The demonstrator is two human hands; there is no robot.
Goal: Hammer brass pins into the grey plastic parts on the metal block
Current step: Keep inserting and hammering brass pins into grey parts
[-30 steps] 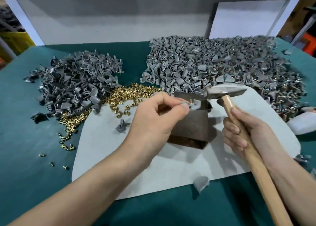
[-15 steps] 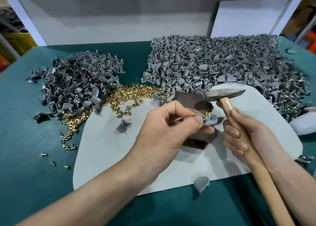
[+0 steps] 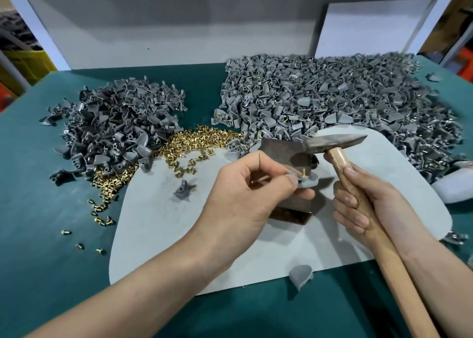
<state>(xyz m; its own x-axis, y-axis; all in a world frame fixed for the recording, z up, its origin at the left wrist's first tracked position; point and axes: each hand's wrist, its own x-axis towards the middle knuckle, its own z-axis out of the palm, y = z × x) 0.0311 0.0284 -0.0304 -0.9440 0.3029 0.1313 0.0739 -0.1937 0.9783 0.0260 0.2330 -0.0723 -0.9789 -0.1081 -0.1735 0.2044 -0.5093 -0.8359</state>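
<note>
Out on the left of the green desk (image 3: 38, 235), a dark pile of grey parts (image 3: 115, 127) is sitting with no brass showing in it, so I'm reading that as stock waiting its turn. Just beside it, the heap of brass pins (image 3: 194, 143) is spilling toward the near edge, with a few strays lying apart.

Moving onto the pale mat (image 3: 166, 248), one loose part (image 3: 182, 190) is lying alone.

Now the action: the left hand (image 3: 245, 191) is pinching a grey plastic part (image 3: 308, 182) between thumb and fingers (image 3: 290, 178). It's holding the part at the front of the metal block (image 3: 286, 153), and a brass pin (image 3: 304, 171) is standing upright in it, sticking well proud. Whether the part is seated flat on the block, I cannot tell.

Above and to the right, the hammer (image 3: 332, 143) is hovering, its head clear of the pin, and the right hand (image 3: 358, 209) is clenching the wooden handle close under the head.

Further right, the big pile (image 3: 345, 94) is glinting with brass here and there: finished pieces, by my guess. So this pin is waiting for its blow, plenty is looking done, and a sizeable heap is left.
</note>
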